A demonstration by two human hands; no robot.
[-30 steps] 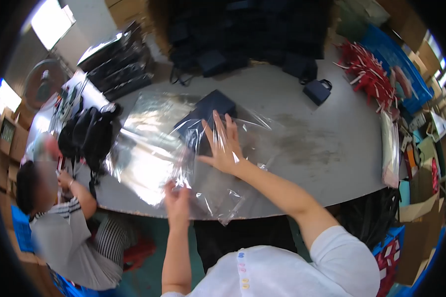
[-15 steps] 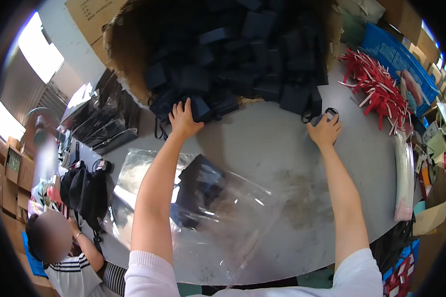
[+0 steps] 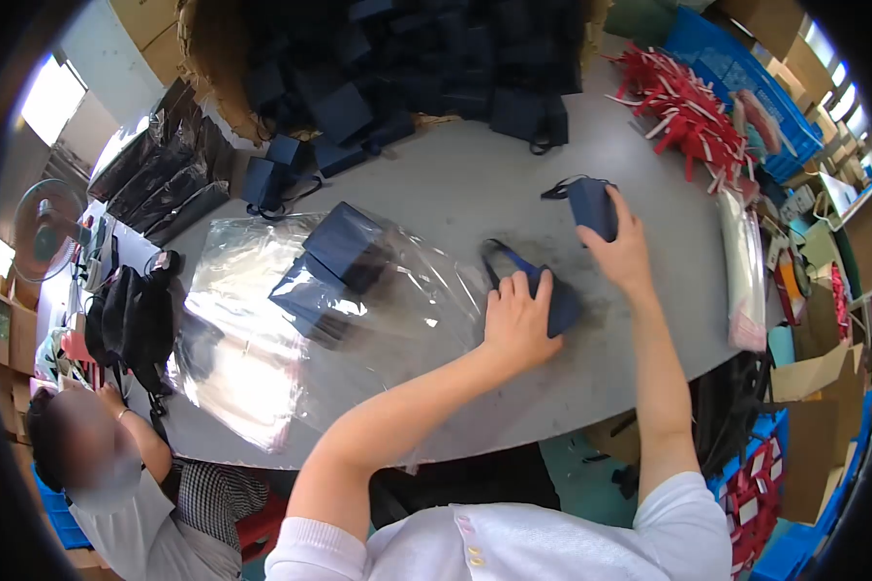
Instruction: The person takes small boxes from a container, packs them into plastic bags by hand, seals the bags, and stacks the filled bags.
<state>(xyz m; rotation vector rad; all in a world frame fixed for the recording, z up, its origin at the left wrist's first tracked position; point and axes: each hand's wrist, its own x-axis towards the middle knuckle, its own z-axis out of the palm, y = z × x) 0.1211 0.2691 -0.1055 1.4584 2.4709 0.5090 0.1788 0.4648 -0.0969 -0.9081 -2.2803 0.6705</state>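
My right hand (image 3: 622, 250) grips a small dark blue box (image 3: 591, 207) with a black strap, at the right of the table. My left hand (image 3: 519, 324) lies over another dark blue box (image 3: 564, 306), its fingers curled on the top and its strap loop sticking out behind. Left of it lies a large clear plastic bag (image 3: 407, 290) with dark blue boxes (image 3: 342, 240) inside. Two small strapped boxes (image 3: 264, 180) rest beyond the bag.
A big cardboard carton (image 3: 199, 58) on its side spills many dark blue boxes at the back. Red and white ribbons (image 3: 688, 116) and a blue crate (image 3: 717, 68) are at the right. Black plastic packs (image 3: 160, 174) stand left. Another person (image 3: 136, 513) sits at lower left.
Both hands have come back from the carton's mouth toward me. My right hand has lifted a box, and my left has crossed rightward over the bag with another box under its fingers.
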